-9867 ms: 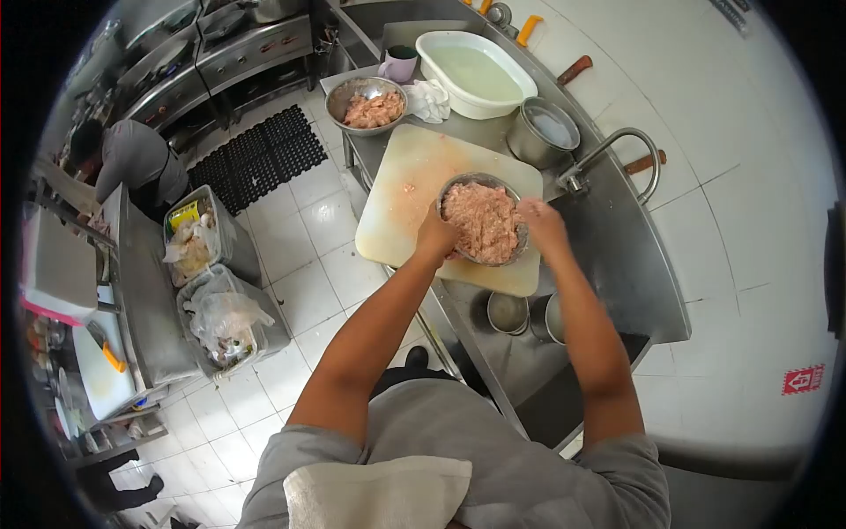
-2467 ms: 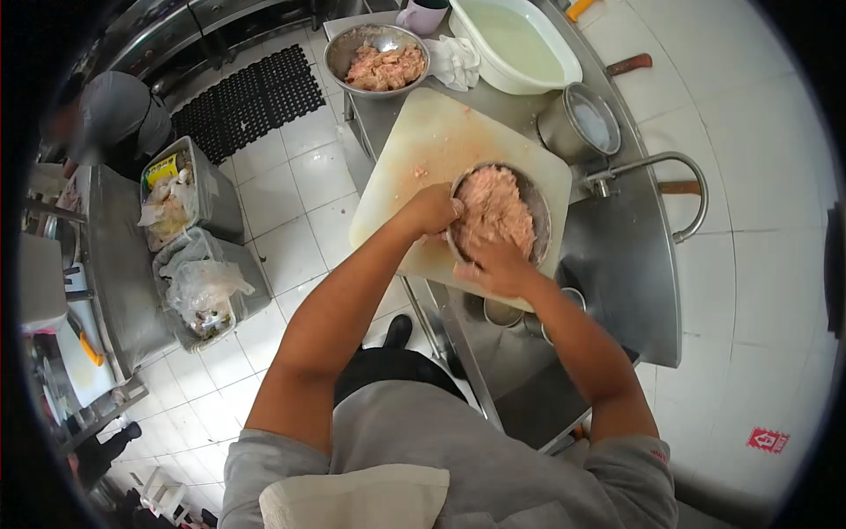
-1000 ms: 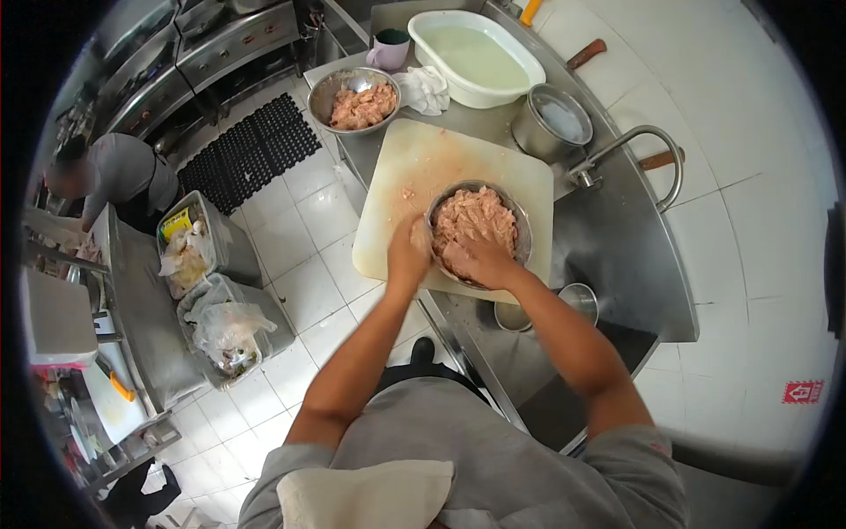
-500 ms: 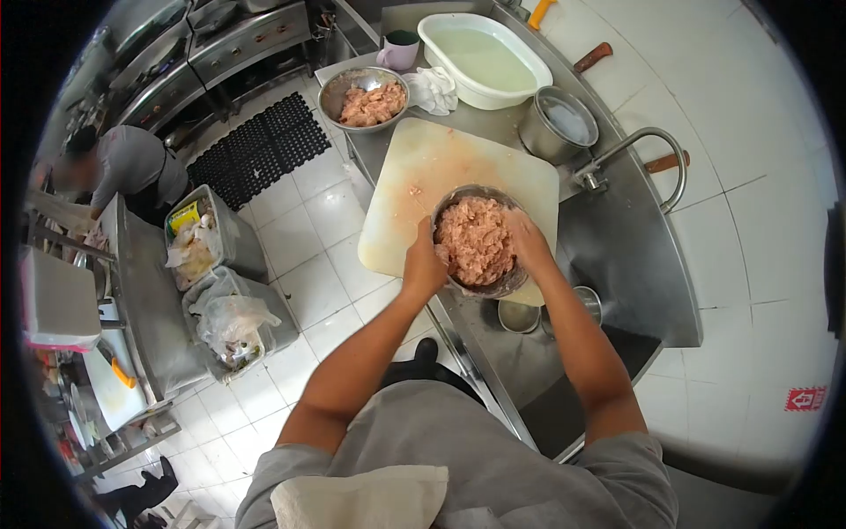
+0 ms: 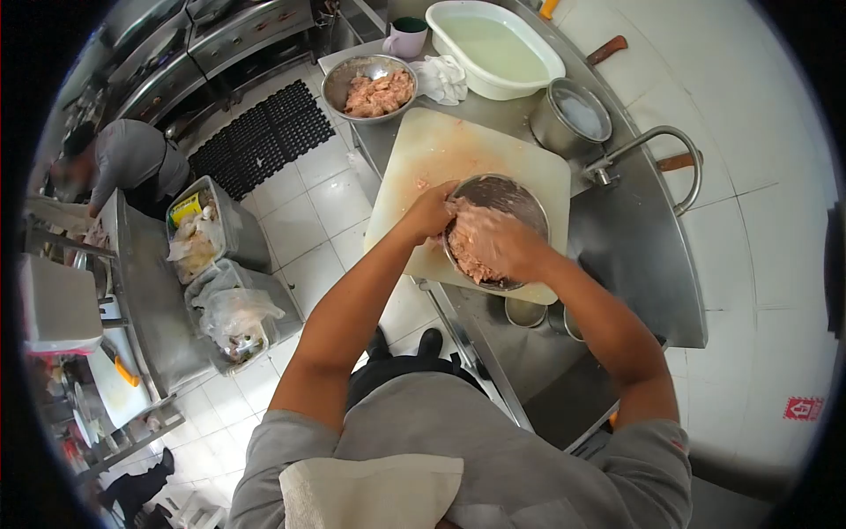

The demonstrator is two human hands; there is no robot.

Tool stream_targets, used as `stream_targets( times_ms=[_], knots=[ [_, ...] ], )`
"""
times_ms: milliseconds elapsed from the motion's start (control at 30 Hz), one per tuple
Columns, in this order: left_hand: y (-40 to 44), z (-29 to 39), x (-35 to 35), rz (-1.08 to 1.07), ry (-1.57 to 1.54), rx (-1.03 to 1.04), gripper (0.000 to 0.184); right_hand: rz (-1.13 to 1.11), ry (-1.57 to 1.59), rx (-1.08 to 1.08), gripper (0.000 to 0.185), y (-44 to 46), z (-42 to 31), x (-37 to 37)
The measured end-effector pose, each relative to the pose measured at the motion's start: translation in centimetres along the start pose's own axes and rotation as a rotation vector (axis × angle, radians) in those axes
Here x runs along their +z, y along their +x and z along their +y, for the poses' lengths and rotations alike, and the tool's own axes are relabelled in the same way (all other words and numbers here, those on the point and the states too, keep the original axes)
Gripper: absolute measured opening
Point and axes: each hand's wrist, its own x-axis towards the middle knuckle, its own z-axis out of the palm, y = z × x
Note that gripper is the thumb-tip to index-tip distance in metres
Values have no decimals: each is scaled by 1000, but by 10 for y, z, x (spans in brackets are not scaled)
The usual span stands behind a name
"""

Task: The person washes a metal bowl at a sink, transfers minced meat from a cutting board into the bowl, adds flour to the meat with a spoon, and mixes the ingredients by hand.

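A metal mixing bowl (image 5: 526,201) stands on the white cutting board (image 5: 423,141), with pinkish ground meat (image 5: 476,264) gathered toward its near left side. My left hand (image 5: 430,214) is closed on the bowl's left rim. Inside the bowl, my right hand (image 5: 515,247) presses against the meat, palm down. Its fingers are smeared by motion and partly covered with meat, so their grip is unclear. A second metal bowl (image 5: 333,99) with more meat sits beyond the board's far left corner.
Behind the board are a white cloth (image 5: 443,81), a mug (image 5: 406,40), a white tub (image 5: 493,93) of cloudy water and a metal pot (image 5: 555,128). A curved faucet (image 5: 696,176) rises over the sink at right. Another person (image 5: 132,163) bends over a counter at left.
My right hand has gone from the bowl's right rim into the meat, and the meat has shifted to the near left, baring the far right wall. My left hand stays at the left rim.
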Motion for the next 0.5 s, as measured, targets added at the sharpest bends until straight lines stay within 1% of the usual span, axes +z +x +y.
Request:
stream_targets(
  times_ms=[33, 67, 100, 167, 200, 233, 267, 300, 333, 367, 400, 467, 500],
  knots=[
    [0, 3, -1, -1, 1, -11, 46, -17, -135, 21, 63, -14, -15, 2],
    [2, 7, -2, -52, 27, -22, 45, -33, -274, 42, 67, -25, -26, 3],
    [5, 8, -2, -102, 51, -32, 43, -35, -271, 43, 67, -31, -34, 6],
    [12, 3, -2, -122, 29, -75, 44, -265, -303, 239, 75, -37, -39, 10],
    [16, -1, -2, -140, 10, -113, 44, -265, -297, 243, 75, -32, -37, 12],
    [21, -9, -2, -144, 12, -116, 44, -288, -248, 317, 76, -23, -35, 15],
    [27, -23, 1, -110, -29, 42, 44, -313, -203, 392, 77, -17, -31, 16],
    [24, -26, 3, -72, -74, 198, 44, -318, -205, 394, 77, -14, -20, 20],
    [17, -30, 5, -73, -82, 194, 44, -268, -141, 417, 75, -13, -5, 30],
    [-4, -23, 8, 24, -199, 144, 45, -218, -74, 441, 73, -14, 3, 38],
    [-25, -19, 15, 118, -310, 98, 48, -218, -73, 446, 73, -13, 5, 40],
    [-66, -30, 41, 240, -455, -30, 50, -229, 47, 562, 72, -6, 4, 35],
    [-81, -30, 59, 248, -505, 9, 63, -221, 32, 558, 72, -2, 1, 34]
  ],
)
